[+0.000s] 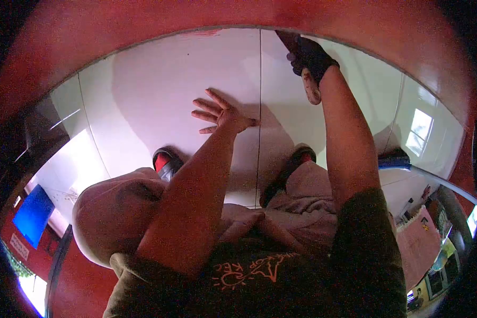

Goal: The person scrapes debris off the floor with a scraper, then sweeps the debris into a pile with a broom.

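Observation:
My left hand (221, 113) is bare and spread open, fingers apart, flat on or just above the white floor tiles (159, 79). Nothing is in it. My right hand (309, 55) wears a dark glove and reaches forward to where the floor meets the red wall (143, 26). It is closed around a tool with a pale, red-stained handle (311, 88) that sticks out below the fist. The tool's working end is hidden by the glove.
I am crouched, with my knees (114, 212) below and my feet in sandals (166, 162) on the tiles. A blue-handled object with a long pole (396, 161) lies at the right. A blue panel (33, 214) is at the lower left, and clutter is at the lower right.

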A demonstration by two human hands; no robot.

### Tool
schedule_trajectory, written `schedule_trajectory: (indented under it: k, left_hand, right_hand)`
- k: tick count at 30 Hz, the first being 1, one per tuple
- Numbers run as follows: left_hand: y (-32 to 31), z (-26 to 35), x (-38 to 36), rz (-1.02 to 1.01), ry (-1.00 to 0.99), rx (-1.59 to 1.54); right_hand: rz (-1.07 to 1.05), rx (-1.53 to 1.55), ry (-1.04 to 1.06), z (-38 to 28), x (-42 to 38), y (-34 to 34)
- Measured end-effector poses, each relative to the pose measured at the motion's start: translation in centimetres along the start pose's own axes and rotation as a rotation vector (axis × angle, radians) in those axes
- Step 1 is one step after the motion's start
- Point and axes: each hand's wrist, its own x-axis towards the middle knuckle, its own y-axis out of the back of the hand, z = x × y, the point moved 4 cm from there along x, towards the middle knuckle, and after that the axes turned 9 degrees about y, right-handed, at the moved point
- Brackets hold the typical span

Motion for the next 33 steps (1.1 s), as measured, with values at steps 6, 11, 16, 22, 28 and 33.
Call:
schedule_trajectory:
  k: [6,11,16,22,28,33]
  left_hand:
    - [-3.0,-0.5,3.2,-0.017,0.012,0.244]
    - [0.0,0.1,0.5,0.055,-0.016,-0.013]
    - [-0.5,-0.5,0.6,-0.042,0.012,-0.01]
    - [0.6,0.1,-0.5,-0.032,0.0,-0.007]
    - [-0.5,-0.1,0.7,0.039,0.009,-0.035]
    - [-0.2,-0.1,0.1,-0.018,0.044,0.092]
  right_hand:
    - [0.016,-0.119,0.003,-0.4,0.2,0.3]
    - [0.027,0.089,-0.085,-0.2,-0.9,0.2]
    - [0.053,0.073,-0.035,0.5,0.2,2.1]
    - [0.021,-0.042,-0.017,1.7,0.8,2.5]
    - [0.102,0.089,-0.111,-0.3,-2.0,0.5]
    - [0.047,-0.164,-0.025,-0.2,-0.6,1.3]
